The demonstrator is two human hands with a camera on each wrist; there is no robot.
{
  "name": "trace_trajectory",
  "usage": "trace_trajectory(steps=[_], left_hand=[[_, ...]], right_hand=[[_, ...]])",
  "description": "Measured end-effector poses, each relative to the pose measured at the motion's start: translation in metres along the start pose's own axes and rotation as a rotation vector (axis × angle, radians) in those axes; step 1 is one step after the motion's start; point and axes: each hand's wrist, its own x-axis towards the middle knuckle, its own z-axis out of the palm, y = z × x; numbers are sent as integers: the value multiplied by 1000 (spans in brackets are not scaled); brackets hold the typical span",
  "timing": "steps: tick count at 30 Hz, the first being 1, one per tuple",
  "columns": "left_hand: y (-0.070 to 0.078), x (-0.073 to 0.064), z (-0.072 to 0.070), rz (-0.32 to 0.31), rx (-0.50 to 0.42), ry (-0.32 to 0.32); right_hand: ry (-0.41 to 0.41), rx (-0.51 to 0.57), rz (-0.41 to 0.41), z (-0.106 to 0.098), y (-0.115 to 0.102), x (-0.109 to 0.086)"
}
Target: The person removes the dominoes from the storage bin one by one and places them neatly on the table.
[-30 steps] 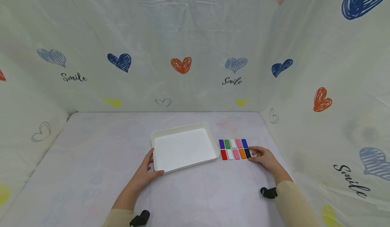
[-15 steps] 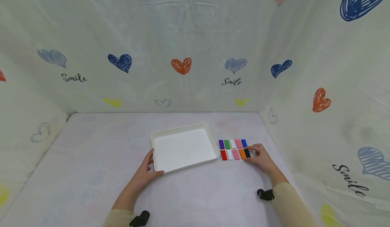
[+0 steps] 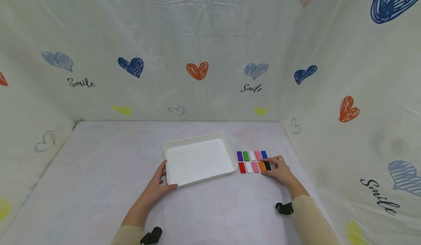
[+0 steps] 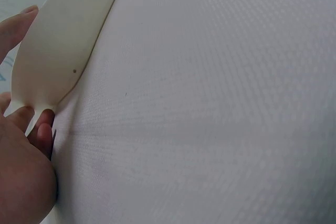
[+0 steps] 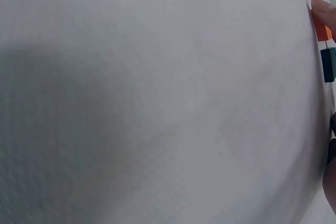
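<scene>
A white tray (image 3: pixel 200 161) lies slightly turned on the table, its inside bare. My left hand (image 3: pixel 157 184) grips its near left corner, thumb on the front side and fingers along the left side; the left wrist view shows fingertips against the tray's outer wall (image 4: pixel 63 40). To the tray's right, small coloured blocks lie in two rows. My right hand (image 3: pixel 280 170) reaches over the black block (image 3: pixel 268 165) and pinches the orange block (image 3: pixel 261 166) by its two ends, index finger at the far end, thumb at the near one. In the right wrist view the thumb touches the orange block (image 5: pixel 322 29).
Purple (image 3: pixel 239 156), green (image 3: pixel 246 155), white (image 3: pixel 252 155), pink (image 3: pixel 258 155) and blue (image 3: pixel 264 154) blocks form the back row. Red (image 3: pixel 242 168), white (image 3: pixel 249 167) and pink (image 3: pixel 255 167) ones stand left of the orange. A heart-printed curtain (image 3: pixel 158 36) surrounds the table.
My right hand has shifted left from the black block to the orange one. The left hand and the tray stay in place.
</scene>
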Motion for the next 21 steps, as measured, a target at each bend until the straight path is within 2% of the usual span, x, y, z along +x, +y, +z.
trace_trajectory(steps=[13, 21], left_hand=[[2, -2, -1, 27, 3, -1], [1, -4, -6, 20, 11, -16]], right_hand=[[1, 9, 2, 0, 0, 0], [14, 29, -35, -16, -6, -10]])
